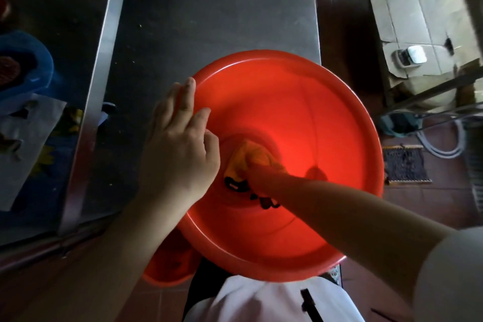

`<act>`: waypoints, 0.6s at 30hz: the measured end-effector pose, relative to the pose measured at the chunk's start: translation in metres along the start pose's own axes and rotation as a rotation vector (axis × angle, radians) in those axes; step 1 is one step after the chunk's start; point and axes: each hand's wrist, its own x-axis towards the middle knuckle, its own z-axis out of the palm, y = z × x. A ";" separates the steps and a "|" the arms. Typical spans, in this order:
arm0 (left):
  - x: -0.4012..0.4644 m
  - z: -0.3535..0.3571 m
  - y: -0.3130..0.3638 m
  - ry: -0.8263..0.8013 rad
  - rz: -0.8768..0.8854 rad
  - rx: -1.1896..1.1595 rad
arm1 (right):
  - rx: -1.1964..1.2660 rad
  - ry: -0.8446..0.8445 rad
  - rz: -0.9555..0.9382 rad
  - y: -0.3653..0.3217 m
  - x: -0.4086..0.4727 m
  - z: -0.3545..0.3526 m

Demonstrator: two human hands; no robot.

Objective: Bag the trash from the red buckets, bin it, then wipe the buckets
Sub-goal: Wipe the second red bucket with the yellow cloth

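A large red bucket (pixel 313 102) stands at the near end of a steel table, seen from above. My left hand (pixel 180 144) grips its left rim, thumb inside and fingers over the edge. My right arm reaches deep into the bucket, and my right hand (pixel 257 174) presses an orange cloth (pixel 251 157) against the bottom; its fingers are mostly hidden by the cloth. Black lettering shows on the inner wall beside my forearm. A second red bucket (pixel 167 266) sits lower, partly hidden under the first.
The steel table (pixel 214 15) runs away from me, with a raised metal edge on its left. A blue tub (pixel 28 65) and a grey bag lie on the floor at left. At right are cardboard sheets (pixel 418 15), hoses and a dark mat (pixel 405 165).
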 end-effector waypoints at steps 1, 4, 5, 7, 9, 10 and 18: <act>0.000 0.001 0.000 0.006 0.002 0.002 | 0.084 -0.081 -0.030 -0.005 -0.004 0.010; -0.002 0.002 -0.001 0.026 0.015 0.004 | 0.475 -0.283 0.061 -0.041 -0.026 0.034; -0.002 0.002 -0.001 0.034 0.016 -0.003 | 0.574 -0.237 0.073 -0.046 -0.028 0.039; -0.005 0.002 -0.001 0.054 0.012 -0.033 | 0.651 -0.236 -0.011 -0.048 -0.032 0.031; -0.008 0.000 0.001 0.081 0.012 -0.060 | 0.656 -0.242 -0.076 -0.049 -0.044 0.008; -0.010 -0.003 0.003 0.102 0.017 -0.076 | 0.651 -0.216 -0.132 -0.051 -0.054 -0.005; -0.071 -0.028 0.060 0.235 0.213 0.055 | 0.071 0.231 -0.360 -0.031 -0.127 -0.104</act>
